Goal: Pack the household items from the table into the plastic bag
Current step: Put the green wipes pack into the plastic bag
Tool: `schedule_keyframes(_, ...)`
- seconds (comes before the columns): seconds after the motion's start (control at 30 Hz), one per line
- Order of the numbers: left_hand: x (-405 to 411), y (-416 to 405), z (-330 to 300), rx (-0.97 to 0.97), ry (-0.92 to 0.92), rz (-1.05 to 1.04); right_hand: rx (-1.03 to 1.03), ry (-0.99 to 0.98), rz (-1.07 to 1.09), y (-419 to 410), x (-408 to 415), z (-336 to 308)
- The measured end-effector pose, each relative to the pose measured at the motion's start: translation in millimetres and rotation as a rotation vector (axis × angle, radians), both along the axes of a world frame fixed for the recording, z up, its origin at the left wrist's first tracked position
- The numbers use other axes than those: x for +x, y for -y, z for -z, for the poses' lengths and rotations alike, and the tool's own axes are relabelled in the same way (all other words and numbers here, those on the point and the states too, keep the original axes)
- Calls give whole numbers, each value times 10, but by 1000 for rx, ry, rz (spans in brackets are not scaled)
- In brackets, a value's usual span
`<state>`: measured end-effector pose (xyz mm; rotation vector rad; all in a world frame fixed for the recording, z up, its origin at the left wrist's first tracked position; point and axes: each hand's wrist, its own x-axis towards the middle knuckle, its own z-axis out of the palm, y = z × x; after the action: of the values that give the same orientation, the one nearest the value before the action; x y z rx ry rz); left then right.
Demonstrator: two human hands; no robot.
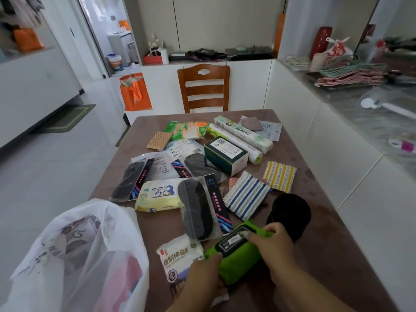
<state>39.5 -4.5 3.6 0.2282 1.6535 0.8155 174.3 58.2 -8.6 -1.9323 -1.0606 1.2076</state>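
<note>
From the head camera, both hands hold a green pack [236,255] over the near edge of the desk [326,244]. The left hand [203,281] has its grip closed on the pack's near left end, thumb on top. The right hand [273,245] has its grip closed over the pack's far right end, fingers curled across the black label on its top. Just left of the pack, touching it, lies a white salt bag [180,258], partly under the left hand.

A white plastic bag [78,255] stands open at the near left corner of the desk, with something pink showing through its side.

Beyond the hands the desk carries many things: a yellow wipes pack [157,195] near the left edge, black insoles in clear sleeves [198,210] in the middle, a dark green box [226,157] behind them, long white rolls [243,135] toward the far edge, striped cloths [246,195] toward the right, and a black round thing [290,213] just beyond the right hand.

A wooden chair [203,86] stands at the far edge
</note>
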Motion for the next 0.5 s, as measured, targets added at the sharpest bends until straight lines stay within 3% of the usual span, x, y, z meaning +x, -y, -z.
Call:
schedule_keyframes(0.1, 127, -9, -80, -38, 122, -34, -54, -405, 326, -36, -91, 89)
schedule_keyframes(0.2, 164, 34, -102, 11, 124, 23, -241, -577, 260, 27, -227, 178)
schedule_keyframes(0.27, 93, 46, -1, 37, -190, 239, -246, -528, 211, 98, -289, 207)
schedule_keyframes(0.33, -100, 60, 137, 63, -685, 527, -174, -449, 170, 142, -264, 143)
schedule_keyframes(0.37, -212, 79, 159, 33, -861, 556, -147, -458, 139, 142, -226, 98)
schedule_keyframes(0.4, -290, 99, 127, -40, -896, 511, -142, -494, 82, 133, -194, 37)
schedule_keyframes(0.43, -361, 123, 184, -70, -859, 412, -164, -541, 4, 115, -174, -14)
schedule_keyframes(0.5, -439, 137, 175, -84, -524, 29, -308, -636, -188, 83, -222, -116)
